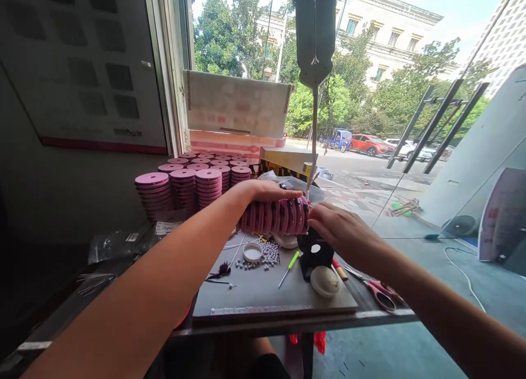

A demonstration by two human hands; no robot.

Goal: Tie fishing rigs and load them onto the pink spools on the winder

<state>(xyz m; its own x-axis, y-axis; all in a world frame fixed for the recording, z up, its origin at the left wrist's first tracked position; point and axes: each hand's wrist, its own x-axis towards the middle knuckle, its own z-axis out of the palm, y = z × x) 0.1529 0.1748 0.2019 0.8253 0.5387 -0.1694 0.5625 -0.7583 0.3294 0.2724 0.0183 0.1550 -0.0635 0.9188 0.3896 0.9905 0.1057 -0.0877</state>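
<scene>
A stack of pink discs, with dark bands between them, is held on its side above the work board. My left hand lies along its top, closed around it, with some fingers hidden behind. At the right end of the stack, my right hand has its fingers pressed together by the last disc; what they pinch is hidden. Below lie many small grey beads around a white ring-shaped dish. A green-handled screwdriver and a round whitish lump are nearby.
Several upright stacks of pink discs stand at the back left. Red-handled scissors lie right of the board, and clear plastic bags to its left. A grey metal post rises behind the hands, before an open window.
</scene>
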